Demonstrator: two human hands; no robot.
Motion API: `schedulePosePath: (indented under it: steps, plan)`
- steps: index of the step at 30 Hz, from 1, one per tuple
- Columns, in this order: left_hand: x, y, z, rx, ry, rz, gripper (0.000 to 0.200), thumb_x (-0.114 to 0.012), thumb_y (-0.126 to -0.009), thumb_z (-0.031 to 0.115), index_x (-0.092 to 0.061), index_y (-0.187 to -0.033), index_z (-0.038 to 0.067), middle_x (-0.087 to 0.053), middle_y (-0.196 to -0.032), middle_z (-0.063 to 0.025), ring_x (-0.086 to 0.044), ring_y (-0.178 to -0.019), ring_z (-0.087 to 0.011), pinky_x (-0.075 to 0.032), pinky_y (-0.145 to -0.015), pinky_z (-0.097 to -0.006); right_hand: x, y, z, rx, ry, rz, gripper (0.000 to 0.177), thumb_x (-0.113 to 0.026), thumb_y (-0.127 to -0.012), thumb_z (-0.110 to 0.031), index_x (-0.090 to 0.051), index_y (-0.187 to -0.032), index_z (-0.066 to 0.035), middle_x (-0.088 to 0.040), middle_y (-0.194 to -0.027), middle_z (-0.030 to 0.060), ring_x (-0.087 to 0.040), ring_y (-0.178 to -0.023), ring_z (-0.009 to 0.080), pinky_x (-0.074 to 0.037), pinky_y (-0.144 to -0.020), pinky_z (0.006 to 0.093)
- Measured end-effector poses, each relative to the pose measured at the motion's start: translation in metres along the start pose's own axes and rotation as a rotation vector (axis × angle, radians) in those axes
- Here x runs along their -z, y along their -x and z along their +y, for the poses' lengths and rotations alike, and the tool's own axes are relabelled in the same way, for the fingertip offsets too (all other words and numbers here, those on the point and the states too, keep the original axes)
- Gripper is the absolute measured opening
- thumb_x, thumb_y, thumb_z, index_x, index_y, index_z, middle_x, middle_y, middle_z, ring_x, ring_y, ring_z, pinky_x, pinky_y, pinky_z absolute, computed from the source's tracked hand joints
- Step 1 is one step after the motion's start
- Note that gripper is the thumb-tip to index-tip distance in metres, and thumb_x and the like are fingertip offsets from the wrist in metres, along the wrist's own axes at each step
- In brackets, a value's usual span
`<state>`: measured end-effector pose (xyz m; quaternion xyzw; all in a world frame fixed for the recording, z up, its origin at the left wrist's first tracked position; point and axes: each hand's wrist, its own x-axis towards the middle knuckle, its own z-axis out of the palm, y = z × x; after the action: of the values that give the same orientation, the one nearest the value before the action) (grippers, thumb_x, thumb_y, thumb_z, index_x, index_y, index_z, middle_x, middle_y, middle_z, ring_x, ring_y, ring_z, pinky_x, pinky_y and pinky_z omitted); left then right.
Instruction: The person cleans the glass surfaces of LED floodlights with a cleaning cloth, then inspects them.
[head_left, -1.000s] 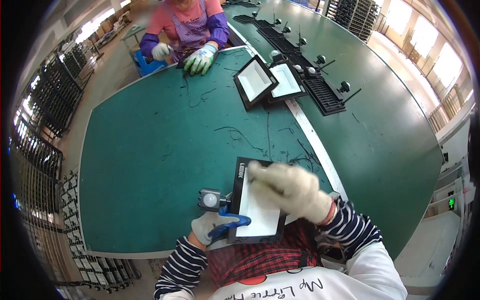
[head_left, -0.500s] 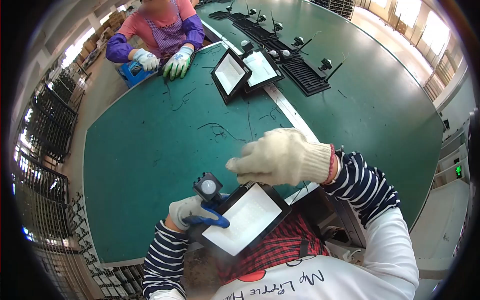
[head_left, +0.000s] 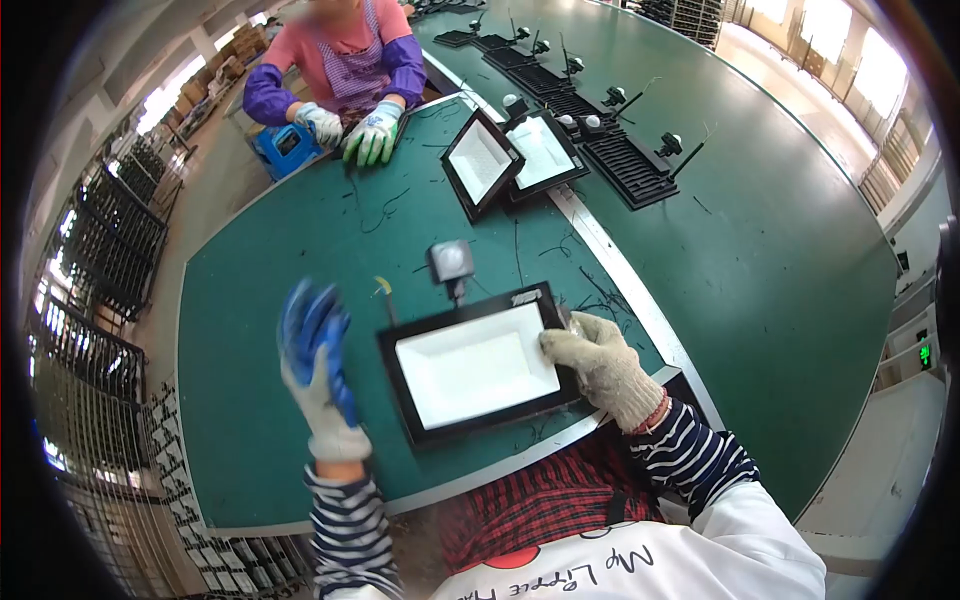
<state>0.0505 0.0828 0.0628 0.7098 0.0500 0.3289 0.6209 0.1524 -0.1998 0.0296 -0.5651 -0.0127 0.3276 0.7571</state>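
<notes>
My right hand (head_left: 605,370), in a cream knitted glove, grips the right edge of a black-framed floodlight (head_left: 480,367) with a white front panel. A square sensor head with a round lens (head_left: 452,262) sticks out from the lamp's far edge, and a short wire with a yellow tip (head_left: 385,290) rises near its far left corner. To the left of the lamp, my left hand (head_left: 318,355), in a white and blue glove, is raised over the table with its fingers apart, touching nothing.
Two more floodlights (head_left: 482,163) (head_left: 545,153) lean together farther up the green table (head_left: 260,300). Several finned black housings with sensors (head_left: 630,172) line the right side beyond a metal strip (head_left: 620,265). A co-worker's gloved hands (head_left: 372,138) are at the far left, beside a blue container (head_left: 285,148).
The floodlight has moved up from my lap over the table and turned. My left hand has let go and moved left; my right hand has come down onto the lamp's right edge.
</notes>
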Motion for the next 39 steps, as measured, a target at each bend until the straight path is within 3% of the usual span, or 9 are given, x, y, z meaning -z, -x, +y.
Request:
schedulePosePath:
  steps: [6,8,12,18,24,29,33,36,39]
  plan:
    - [-0.037,0.118,-0.053,0.421,0.993,-0.044,0.060,-0.063,-0.094,0.020,-0.045,-0.147,0.002,-0.059,-0.136,-0.0136,-0.057,-0.126,-0.0246,-0.047,-0.106,-0.0382,-0.002,-0.010,0.018,0.112,-0.198,0.071,0.044,-0.071,-0.092,-0.018,-0.060,-0.123,0.011,-0.069,-0.107,0.0126,-0.067,-0.094,0.0154,-0.055,-0.082,0.0287]
    - [-0.049,0.121,-0.043,0.773,0.488,0.009,0.053,-0.062,-0.093,0.018,-0.052,-0.142,0.002,-0.060,-0.135,-0.0129,-0.057,-0.126,-0.0247,-0.048,-0.105,-0.0385,-0.015,-0.002,0.018,0.157,-0.120,0.006,0.043,-0.071,-0.093,-0.020,-0.061,-0.122,0.010,-0.070,-0.103,0.0098,-0.067,-0.086,0.0137,-0.056,-0.077,0.0280]
    - [-0.035,0.136,-0.084,0.634,0.673,0.120,0.054,-0.048,-0.107,0.033,-0.049,-0.142,-0.008,-0.058,-0.139,-0.0181,-0.053,-0.130,-0.0234,-0.039,-0.115,-0.0365,-0.012,-0.004,0.009,0.250,0.555,0.206,0.042,-0.066,-0.098,-0.032,-0.064,-0.124,0.001,-0.070,-0.085,0.0036,-0.063,-0.066,0.0083,-0.053,-0.061,0.0270]
    - [-0.031,0.142,-0.077,0.867,0.564,-0.064,0.091,-0.019,-0.103,0.068,-0.042,-0.147,-0.009,-0.042,-0.154,-0.0239,-0.039,-0.145,-0.0336,-0.029,-0.123,-0.0376,-0.045,0.006,0.002,0.635,0.847,0.150,0.029,-0.069,-0.094,-0.026,-0.068,-0.115,-0.007,-0.074,-0.098,0.0150,-0.074,-0.085,0.0284,-0.057,-0.077,0.0362]
    - [-0.030,0.138,-0.060,0.843,0.576,-0.199,0.088,-0.026,-0.104,0.064,-0.032,-0.151,-0.009,-0.041,-0.153,-0.0275,-0.044,-0.142,-0.0333,-0.037,-0.120,-0.0349,-0.077,-0.018,-0.002,0.679,0.871,0.181,0.030,-0.065,-0.096,-0.032,-0.068,-0.113,-0.007,-0.073,-0.104,0.0127,-0.072,-0.091,0.0324,-0.057,-0.079,0.0393]
    - [-0.031,0.144,-0.082,0.999,0.767,0.081,0.065,-0.057,-0.099,0.007,-0.024,-0.155,0.004,-0.053,-0.138,-0.0299,-0.060,-0.125,-0.0365,-0.056,-0.103,-0.0379,-0.093,-0.029,-0.010,0.800,0.904,0.141,0.033,-0.060,-0.099,-0.033,-0.064,-0.119,-0.007,-0.071,-0.100,0.0140,-0.071,-0.087,0.0343,-0.057,-0.075,0.0402]
    - [-0.029,0.121,-0.061,0.850,0.950,-0.013,0.057,-0.062,-0.099,0.009,-0.036,-0.150,0.005,-0.056,-0.136,-0.0206,-0.061,-0.122,-0.0299,-0.054,-0.104,-0.0361,-0.100,-0.008,-0.023,0.679,1.173,-0.049,0.041,-0.053,-0.102,-0.033,-0.050,-0.135,-0.009,-0.067,-0.089,0.0172,-0.070,-0.083,0.0348,-0.056,-0.070,0.0438]
    - [-0.036,0.089,-0.030,0.664,0.512,-0.118,0.061,-0.076,-0.086,0.000,-0.050,-0.141,0.003,-0.063,-0.129,-0.0090,-0.063,-0.113,-0.0163,-0.054,-0.097,-0.0318,-0.084,-0.009,-0.022,0.545,0.908,-0.387,0.044,-0.061,-0.099,-0.031,-0.054,-0.134,-0.006,-0.070,-0.099,0.0152,-0.070,-0.087,0.0292,-0.057,-0.080,0.0361]
    - [-0.020,0.072,-0.029,0.736,0.355,-0.222,0.050,-0.080,-0.085,0.010,-0.059,-0.129,-0.001,-0.069,-0.115,-0.0083,-0.067,-0.101,-0.0151,-0.055,-0.090,-0.0296,-0.056,-0.017,-0.022,0.398,0.493,-0.111,0.060,-0.076,-0.091,-0.028,-0.052,-0.136,0.004,-0.060,-0.138,0.0150,-0.063,-0.111,0.0163,-0.053,-0.094,0.0292]
